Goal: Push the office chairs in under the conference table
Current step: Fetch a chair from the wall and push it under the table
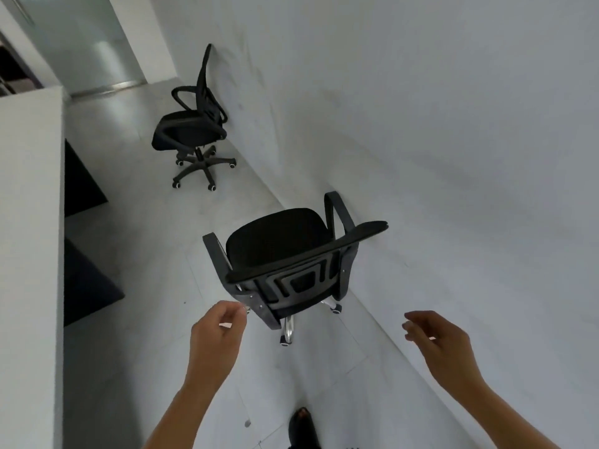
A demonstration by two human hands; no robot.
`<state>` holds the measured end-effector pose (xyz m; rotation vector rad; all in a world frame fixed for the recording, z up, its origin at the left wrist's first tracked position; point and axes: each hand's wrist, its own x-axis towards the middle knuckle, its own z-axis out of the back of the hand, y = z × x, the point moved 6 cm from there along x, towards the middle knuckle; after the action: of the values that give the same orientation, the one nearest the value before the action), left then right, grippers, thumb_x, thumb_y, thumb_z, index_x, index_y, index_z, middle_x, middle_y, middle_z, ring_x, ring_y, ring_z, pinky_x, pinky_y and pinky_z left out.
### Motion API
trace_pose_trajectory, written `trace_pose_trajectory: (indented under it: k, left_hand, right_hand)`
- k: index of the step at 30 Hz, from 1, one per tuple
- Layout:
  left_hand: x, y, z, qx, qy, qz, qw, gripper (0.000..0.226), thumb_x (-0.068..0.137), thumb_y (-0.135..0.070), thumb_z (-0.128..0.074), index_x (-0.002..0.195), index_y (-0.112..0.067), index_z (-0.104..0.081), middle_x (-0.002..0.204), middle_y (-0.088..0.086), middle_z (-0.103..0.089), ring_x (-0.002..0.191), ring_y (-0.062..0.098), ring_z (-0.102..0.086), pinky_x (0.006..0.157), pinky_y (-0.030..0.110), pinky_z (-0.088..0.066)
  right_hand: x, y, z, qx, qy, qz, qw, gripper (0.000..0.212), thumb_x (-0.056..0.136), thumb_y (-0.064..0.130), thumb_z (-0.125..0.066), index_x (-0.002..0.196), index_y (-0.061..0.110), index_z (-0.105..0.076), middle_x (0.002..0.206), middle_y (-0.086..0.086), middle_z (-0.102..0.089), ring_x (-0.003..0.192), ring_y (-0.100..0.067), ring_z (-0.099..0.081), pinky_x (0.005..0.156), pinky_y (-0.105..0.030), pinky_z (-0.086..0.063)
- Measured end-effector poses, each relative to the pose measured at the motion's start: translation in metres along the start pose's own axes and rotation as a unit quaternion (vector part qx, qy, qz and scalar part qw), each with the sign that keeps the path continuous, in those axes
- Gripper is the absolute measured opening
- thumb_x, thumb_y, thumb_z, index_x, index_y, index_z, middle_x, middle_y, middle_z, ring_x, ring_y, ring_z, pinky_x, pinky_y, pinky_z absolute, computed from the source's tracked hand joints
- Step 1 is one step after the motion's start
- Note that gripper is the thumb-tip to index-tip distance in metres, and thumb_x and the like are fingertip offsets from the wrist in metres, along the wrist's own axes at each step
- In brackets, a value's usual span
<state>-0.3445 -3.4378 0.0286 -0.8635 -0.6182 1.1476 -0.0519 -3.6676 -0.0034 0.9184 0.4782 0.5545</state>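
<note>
A black office chair [285, 241] stands just in front of me with its backrest toward me, close to the white wall on the right. My left hand [217, 332] hovers near the lower left corner of the backrest, fingers loosely curled, holding nothing. My right hand [437, 338] floats to the right of the chair, fingers apart and clear of it. A second black office chair [194, 124] stands farther off against the same wall, seat facing left. The white conference table [29, 222] runs along the left edge.
The white wall [453, 124] slants along the whole right side. Dark table supports [84, 280] show under the table's edge. A frosted glass door [81, 43] closes the far end. My black shoe [303, 426] is on the light tiled floor [155, 351].
</note>
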Motion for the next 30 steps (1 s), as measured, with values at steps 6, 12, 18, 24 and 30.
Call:
trace_pose_trajectory:
  k: [6,12,18,24,30]
  left_hand:
    - [0.101,-0.001,-0.037,0.109,0.018,-0.042,0.993,0.014,0.088,-0.026,-0.058,0.097,-0.016,-0.061,0.094,-0.002,-0.059,0.083,0.015,-0.056,0.067,0.013,-0.039]
    - [0.135,0.030,-0.085,0.263,0.067,-0.011,0.963,0.036,0.093,-0.045,-0.038,0.096,-0.019,-0.063,0.089,-0.002,-0.063,0.080,0.013,-0.055,0.078,0.025,-0.046]
    - [0.153,0.029,-0.089,0.360,-0.008,0.068,0.930,0.035,0.093,-0.041,-0.043,0.075,-0.018,-0.061,0.073,-0.003,-0.061,0.065,0.012,-0.044,0.065,0.025,-0.041]
    - [0.137,0.030,-0.097,0.386,-0.085,0.099,0.913,0.032,0.085,-0.034,-0.048,0.058,-0.017,-0.056,0.057,-0.002,-0.055,0.052,0.013,-0.038,0.051,0.028,-0.039]
    - [0.140,0.034,-0.091,0.361,-0.157,0.157,0.906,0.036,0.082,-0.037,-0.036,0.059,-0.015,-0.054,0.057,0.000,-0.054,0.052,0.016,-0.035,0.054,0.030,-0.041]
  right_hand:
    - [0.093,0.072,-0.035,-0.108,-0.008,0.083,0.991,0.013,0.089,0.025,-0.061,0.100,0.025,-0.068,0.091,0.013,-0.070,0.076,-0.010,-0.064,0.070,-0.023,-0.049]
    - [0.198,0.093,-0.087,-0.249,0.008,0.235,0.939,0.017,0.085,0.025,-0.065,0.100,0.016,-0.067,0.099,-0.003,-0.069,0.091,-0.022,-0.062,0.083,-0.033,-0.046]
    - [0.259,0.078,-0.130,-0.357,0.064,0.270,0.892,0.041,0.090,0.048,-0.042,0.070,0.023,-0.067,0.059,0.008,-0.060,0.051,-0.008,-0.048,0.046,-0.016,-0.032]
    - [0.292,0.090,-0.153,-0.352,0.108,0.372,0.852,0.042,0.088,0.045,-0.039,0.062,0.025,-0.064,0.053,0.010,-0.056,0.047,-0.009,-0.045,0.045,-0.019,-0.030]
    - [0.339,0.128,-0.209,-0.318,0.162,0.451,0.818,0.044,0.090,0.044,-0.037,0.063,0.022,-0.063,0.053,0.006,-0.056,0.046,-0.011,-0.045,0.045,-0.015,-0.022]
